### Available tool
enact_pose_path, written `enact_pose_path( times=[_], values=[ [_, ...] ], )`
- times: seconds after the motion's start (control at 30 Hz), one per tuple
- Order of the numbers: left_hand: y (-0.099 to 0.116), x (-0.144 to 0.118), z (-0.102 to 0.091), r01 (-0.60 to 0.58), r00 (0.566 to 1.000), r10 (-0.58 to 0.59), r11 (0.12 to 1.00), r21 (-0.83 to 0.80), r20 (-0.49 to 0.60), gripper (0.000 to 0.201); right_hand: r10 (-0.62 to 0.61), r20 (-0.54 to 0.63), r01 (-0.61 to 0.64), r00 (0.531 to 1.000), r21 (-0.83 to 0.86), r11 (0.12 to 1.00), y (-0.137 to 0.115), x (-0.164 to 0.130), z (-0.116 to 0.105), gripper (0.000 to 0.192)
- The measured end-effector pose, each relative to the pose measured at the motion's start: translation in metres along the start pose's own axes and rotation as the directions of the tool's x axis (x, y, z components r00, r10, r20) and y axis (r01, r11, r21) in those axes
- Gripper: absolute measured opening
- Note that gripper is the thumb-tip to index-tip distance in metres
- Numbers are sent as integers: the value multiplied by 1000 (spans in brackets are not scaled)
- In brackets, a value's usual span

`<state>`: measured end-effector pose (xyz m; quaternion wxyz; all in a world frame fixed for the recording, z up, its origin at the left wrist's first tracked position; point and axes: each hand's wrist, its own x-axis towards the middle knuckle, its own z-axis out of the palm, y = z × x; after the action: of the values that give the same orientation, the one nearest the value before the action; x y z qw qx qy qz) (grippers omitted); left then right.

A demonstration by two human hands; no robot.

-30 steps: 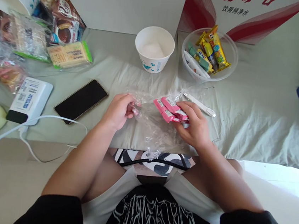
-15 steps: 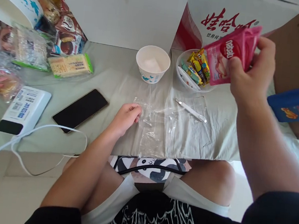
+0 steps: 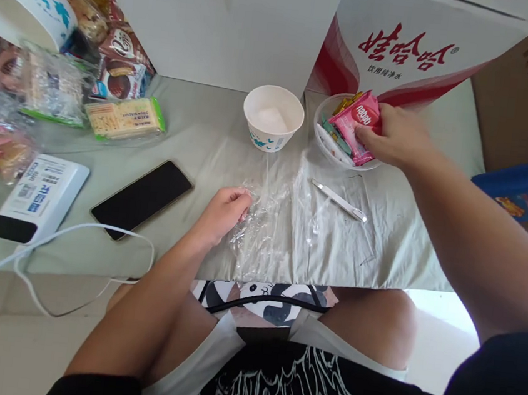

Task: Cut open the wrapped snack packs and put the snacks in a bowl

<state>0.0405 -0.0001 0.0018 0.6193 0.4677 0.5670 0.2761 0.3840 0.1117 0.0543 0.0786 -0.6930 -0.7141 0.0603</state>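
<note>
The right hand (image 3: pixel 395 138) reaches to the upper right of centre and grips a pink wafer packet (image 3: pixel 360 125), fingers closed over its right end. The packet lies tilted in a clear plastic bowl (image 3: pixel 319 142), resting on the other snack bars (image 3: pixel 338 139) heaped inside. The left hand (image 3: pixel 222 214), in the middle of the frame, pinches the left edge of a crumpled clear plastic bag (image 3: pixel 265 226) that is spread flat on the table (image 3: pixel 204 135), which has a pale green cloth over it. Just right of the bag lies a slim white pen-like stick (image 3: pixel 339 200), set at a slant. A white paper cup (image 3: pixel 273 117) stands just left of the bowl. A black phone (image 3: pixel 142 198) lies left of the left hand, and a white power bank (image 3: pixel 37 197) with a white cable (image 3: pixel 65 242) sits further left. Bagged snacks (image 3: pixel 124 117) pile up in the upper left. A red-and-white carton (image 3: pixel 416 44) stands behind the bowl.
</note>
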Motion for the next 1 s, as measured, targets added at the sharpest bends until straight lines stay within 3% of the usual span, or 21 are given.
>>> enact_pose_path(
  times=[0.1, 0.2, 0.27, 0.33, 0.4, 0.43, 0.47, 0.53, 0.63, 0.7, 0.77, 0.83, 1.0],
  values=[
    [0, -1, 1, -7, 1000, 7, 1000, -3, 0, 21, 104, 36, -103, 994, -36, 994, -11, -5, -1, 52],
    [0, -2, 1, -8, 1000, 8, 1000, -4, 1, 20, 57, -154, -65, 986, -43, 997, -25, -24, -8, 62],
    [0, -2, 1, -14, 1000, 14, 1000, 10, 0, 20, -68, -270, 70, 961, -5, 998, -37, -48, -7, 54],
    [-1, -3, -1, -23, 1000, 23, 999, 25, -1, 20, -288, -299, 318, 910, 56, 946, -51, -76, 4, 44],
    [-2, -4, -4, -42, 999, 42, 998, 41, 6, 22, -517, -276, 563, 810, 120, 818, -67, -101, 21, 50],
    [-2, -5, -6, -62, 998, 61, 997, 55, 19, 23, -564, -286, 617, 775, 148, 773, -74, -110, 29, 54],
    [-2, -6, -7, -88, 995, 85, 993, 77, 46, 24, -578, -304, 641, 757, 177, 747, -82, -115, 35, 58],
    [-1, -10, -8, -159, 979, 138, 977, 140, 151, 24, -540, -338, 624, 771, 227, 748, -96, -114, 41, 62],
    [1, -14, -7, -250, 914, 155, 943, 219, 376, 24, -517, -313, 595, 797, 256, 762, -116, -97, 37, 60],
    [1, -16, -7, -283, 867, 140, 929, 240, 479, 24, -561, -264, 617, 784, 239, 750, -126, -87, 31, 44],
    [1, -17, -8, -287, 850, 135, 929, 233, 508, 24, -601, -235, 644, 763, 215, 734, -129, -88, 26, 20],
    [0, -16, -12, -277, 866, 157, 941, 193, 475, 24, -614, -264, 663, 744, 177, 727, -123, -100, 24, 2],
    [0, -14, -26, -133, 980, 128, 991, 23, 153, 20, -545, -480, 658, 687, 95, 747, -83, -158, 40, 14]
  ],
)
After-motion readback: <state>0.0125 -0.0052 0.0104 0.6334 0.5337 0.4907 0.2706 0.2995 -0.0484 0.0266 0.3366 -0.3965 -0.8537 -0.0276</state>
